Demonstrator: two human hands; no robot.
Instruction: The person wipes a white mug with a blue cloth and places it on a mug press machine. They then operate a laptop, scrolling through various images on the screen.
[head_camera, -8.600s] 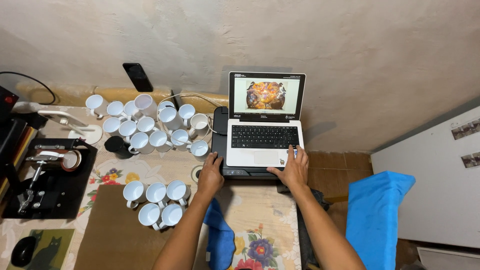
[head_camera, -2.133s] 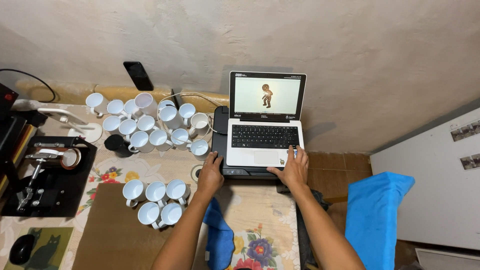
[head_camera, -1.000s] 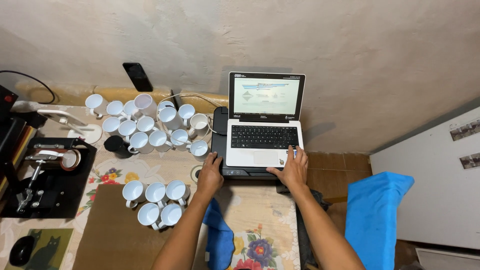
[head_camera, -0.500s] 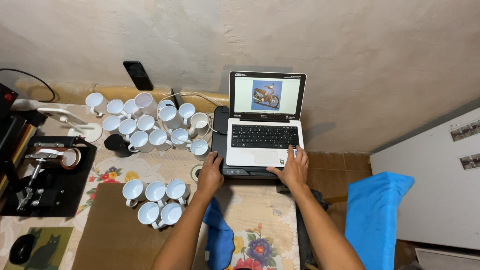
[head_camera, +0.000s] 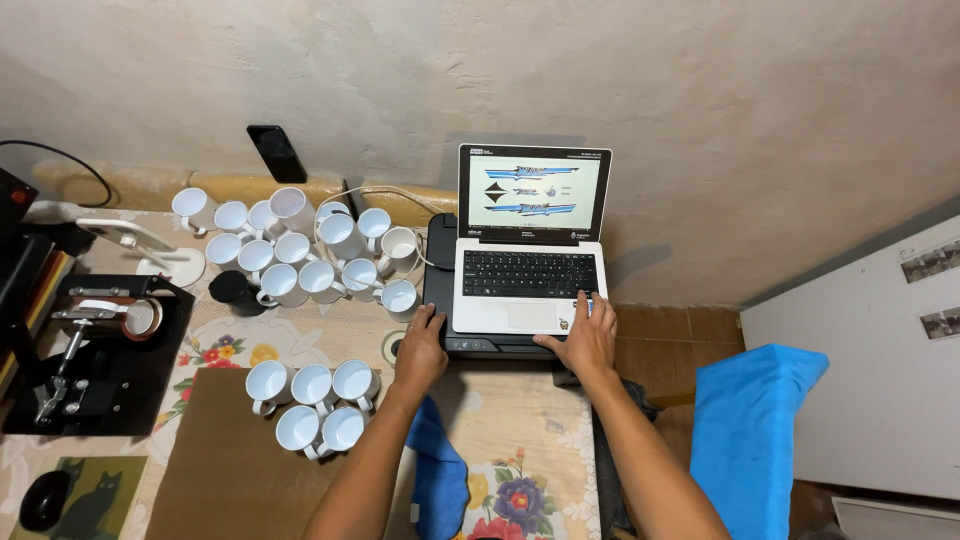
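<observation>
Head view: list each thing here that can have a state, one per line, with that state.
Laptop: lid open, screen lit, showing graphics.
Left hand: empty, resting at the laptop's left front corner.
Right hand: empty, fingers on the laptop's right front edge.
White mugs: upright, empty, clustered.
Five mugs: upright, empty, grouped nearer.
Phone: screen dark, leaning on the wall.
Mug press: whether open or clamped cannot be told.
Blue cloth: crumpled.
</observation>
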